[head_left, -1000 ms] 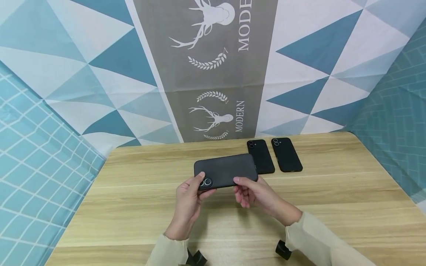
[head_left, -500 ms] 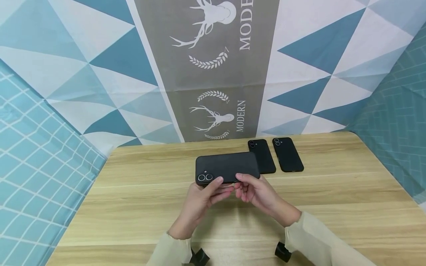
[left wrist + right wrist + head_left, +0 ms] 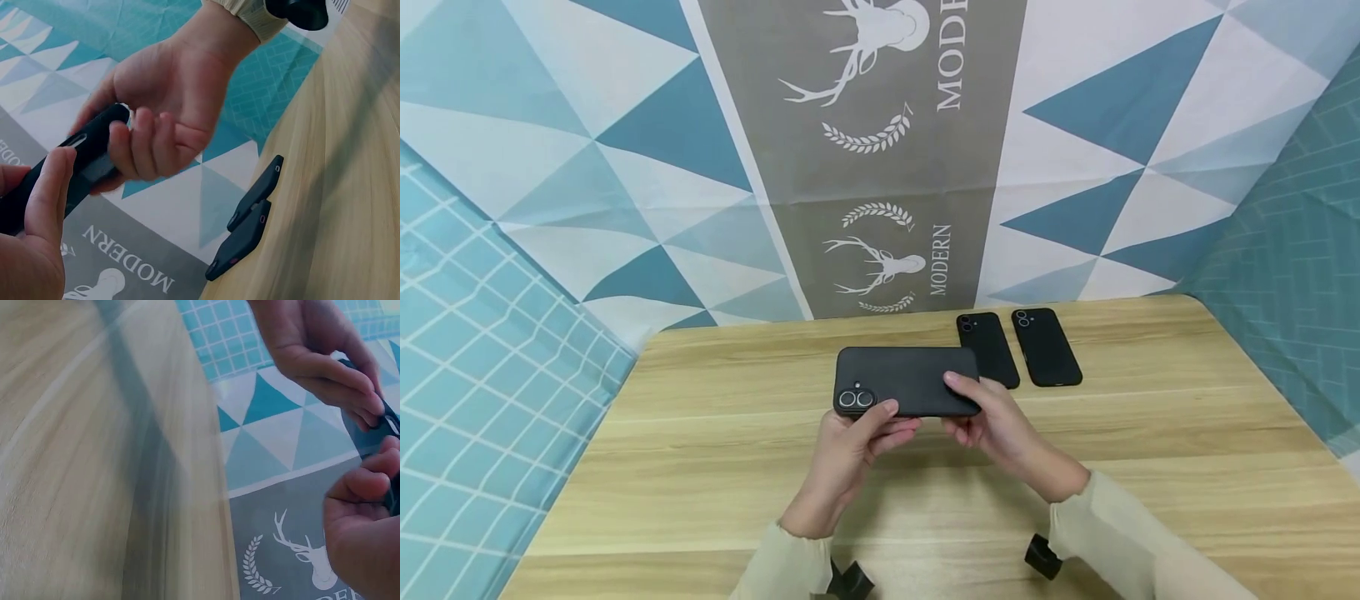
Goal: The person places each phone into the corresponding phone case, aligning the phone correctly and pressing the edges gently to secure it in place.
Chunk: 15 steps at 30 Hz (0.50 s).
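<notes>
A black smartphone (image 3: 906, 375) is held sideways above the table, its back with two camera lenses facing up in the head view. My left hand (image 3: 844, 462) grips its lower left edge, thumb on top just right of the lenses, fingers beneath. My right hand (image 3: 1003, 429) pinches the right end, thumb on the back. In the left wrist view the phone (image 3: 94, 140) shows edge-on, with the right hand's curled fingers (image 3: 147, 140) along its side. The right wrist view catches only part of the phone (image 3: 356, 431). Its underside is mostly hidden.
Two more black phones, one (image 3: 996, 358) partly behind the held phone and one (image 3: 1047, 346) to its right, lie side by side near the back edge of the wooden table (image 3: 700, 467). Patterned cloth (image 3: 880, 175) hangs behind the table.
My left hand has slid right along the lower edge, off the camera corner. My right thumb has shifted up onto the phone's back. The phone has turned from slightly slanted to nearly level.
</notes>
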{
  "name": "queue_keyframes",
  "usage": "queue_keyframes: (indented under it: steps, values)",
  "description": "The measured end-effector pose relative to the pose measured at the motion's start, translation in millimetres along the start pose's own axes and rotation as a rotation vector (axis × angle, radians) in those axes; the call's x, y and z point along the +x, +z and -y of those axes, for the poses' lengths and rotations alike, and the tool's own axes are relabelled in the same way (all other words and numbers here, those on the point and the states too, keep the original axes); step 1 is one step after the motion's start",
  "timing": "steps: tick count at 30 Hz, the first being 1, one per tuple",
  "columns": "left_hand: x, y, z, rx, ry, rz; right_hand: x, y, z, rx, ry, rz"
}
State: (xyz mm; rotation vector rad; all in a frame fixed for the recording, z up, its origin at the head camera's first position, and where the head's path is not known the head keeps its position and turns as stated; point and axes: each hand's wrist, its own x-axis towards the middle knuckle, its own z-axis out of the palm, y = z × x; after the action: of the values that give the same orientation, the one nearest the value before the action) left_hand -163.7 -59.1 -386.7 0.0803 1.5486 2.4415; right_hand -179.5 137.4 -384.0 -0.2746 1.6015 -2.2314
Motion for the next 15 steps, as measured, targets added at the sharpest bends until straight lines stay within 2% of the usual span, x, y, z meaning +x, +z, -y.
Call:
queue_keyframes:
  steps: [3,9,15]
  values:
    - [-0.1,-0.3,-0.2,0.001,-0.015,0.006,-1.1,-0.9,3.1,0.043,0.024,-0.064]
    - [1.8,0.3,1.3,-0.01,-0.018,0.004,-1.7,-1.1,2.1,0.102,0.054,-0.081]
    - [4.9,2.7,5.9,0.022,-0.01,-0.007,-2.5,2.5,-1.8,0.152,0.043,-0.103]
